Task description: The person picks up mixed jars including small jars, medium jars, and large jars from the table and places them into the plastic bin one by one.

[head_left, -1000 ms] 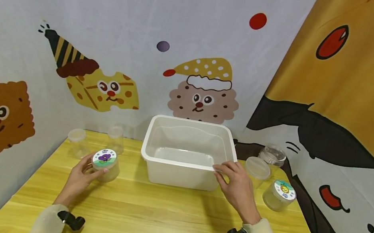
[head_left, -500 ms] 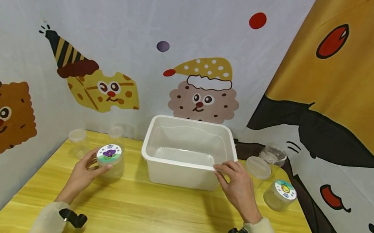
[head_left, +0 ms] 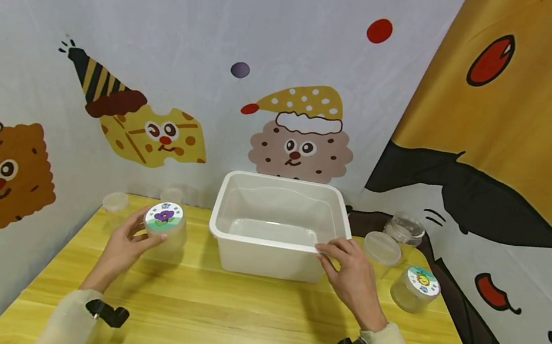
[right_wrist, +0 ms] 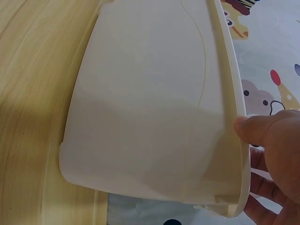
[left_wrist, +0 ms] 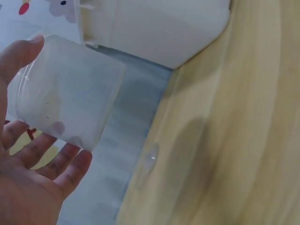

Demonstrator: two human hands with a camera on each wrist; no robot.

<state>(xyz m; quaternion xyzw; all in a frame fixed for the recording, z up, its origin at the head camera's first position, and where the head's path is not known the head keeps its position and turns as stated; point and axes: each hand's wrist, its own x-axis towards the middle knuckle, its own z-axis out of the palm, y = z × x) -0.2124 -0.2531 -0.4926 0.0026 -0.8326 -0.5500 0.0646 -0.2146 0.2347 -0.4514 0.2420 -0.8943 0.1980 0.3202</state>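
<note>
In the head view my left hand holds a clear plastic jar whose round lid carries a purple flower picture. The left wrist view has the jar between thumb and fingers, raised off the table. Its frosted wall shows no clear contents. A white plastic bin stands at the table's middle back, its visible inside bare. My right hand grips the bin's front rim near its right corner. In the right wrist view the thumb lies on the near side of the bin, with the fingers behind the rim.
Right of the bin stand a jar with a yellow picture lid, a plain-lidded jar and another clear jar. Two clear jars, one at the left edge and one partly hidden, stand behind my left hand. A printed cloth hangs behind the table.
My left hand has lifted the flower-lidded jar off the table and moved it slightly right. My right hand stays on the bin's rim.
</note>
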